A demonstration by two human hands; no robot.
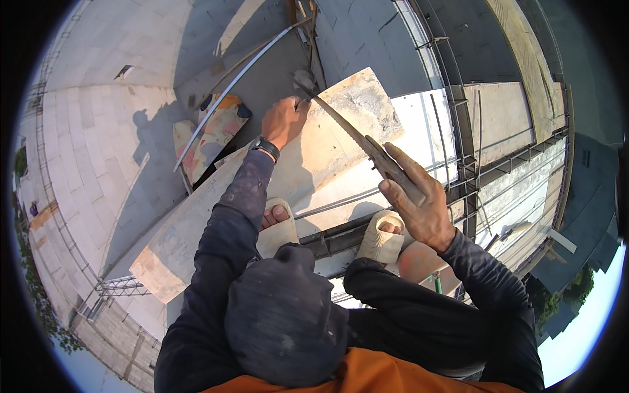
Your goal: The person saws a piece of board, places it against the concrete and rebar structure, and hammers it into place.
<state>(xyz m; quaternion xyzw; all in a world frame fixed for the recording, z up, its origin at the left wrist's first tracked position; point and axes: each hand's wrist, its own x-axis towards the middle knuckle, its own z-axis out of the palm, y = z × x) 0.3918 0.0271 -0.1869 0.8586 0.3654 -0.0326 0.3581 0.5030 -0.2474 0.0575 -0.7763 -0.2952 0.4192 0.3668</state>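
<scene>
Orange cloth [380, 374] spreads along the near edge, with dark trousers [419, 331] just beyond it. Past them, a pair of pale sandals holds the feet: the left sandal [278, 236] stands beside or on the near side of a long board, and the right sandal [382, 237] sits farther right, near thin steel bars.

The board [216, 226] slants from the near left to the far right, its far end stained grey and flaking. Across that far part runs a handsaw [341, 122], its blade pointing far left and its tip reaching past the board's left edge; whether its teeth are in the wood, I cannot tell.

The right hand [419, 200] has its grip around the saw's handle, thumb on the near side and a finger stretched along the far side. The left hand [286, 122], below a dark wristwatch [267, 148], is curled at the board's left edge, close to the blade; its fingertips are hidden, so I cannot tell whether its grip clasps the wood or only presses on it.

Farther left lie a flower-patterned bundle [219, 131] and a long, pale curved strip [229, 92], with a light block wall [85, 137] beyond. On the right, a steel bar frame [466, 164] runs beside flat panels [501, 118].
</scene>
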